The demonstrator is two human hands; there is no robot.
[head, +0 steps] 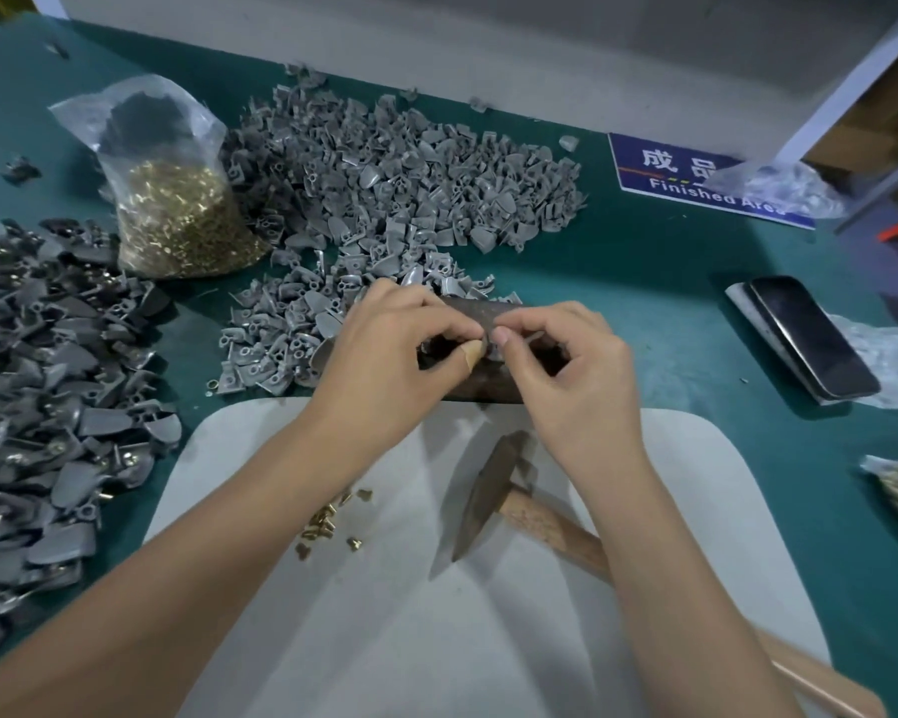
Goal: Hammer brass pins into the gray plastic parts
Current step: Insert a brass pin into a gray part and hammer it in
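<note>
Both hands together over a dark metal block (480, 308) at the middle of the green tabletop (644, 261). Left hand (390, 365) curled, thumb with a plaster, fingers pinching a small gray plastic part (491, 349) against the block. Right hand (571, 375) curled too, fingers (504, 336) nipping something small at that same part; too small to tell whether a brass pin. Nearer, on a pale mat (384, 614), a hammer (493, 489) with dark head and wooden handle, lying flat, untouched, handle running to the near right under the right forearm. Loose brass pins (333, 520) scattered on the mat, left of the hammer. Large heap of gray parts (400, 173) spread far across the tabletop, reaching down just beside the left hand. Clear bag of brass pins (177, 220) standing far left. Darker pile of parts (37, 386) along the left edge, some showing brass. Phone (810, 336) lying at the right. Blue sign (695, 181) reading "Finished Area" at the far right, partly covered.
</note>
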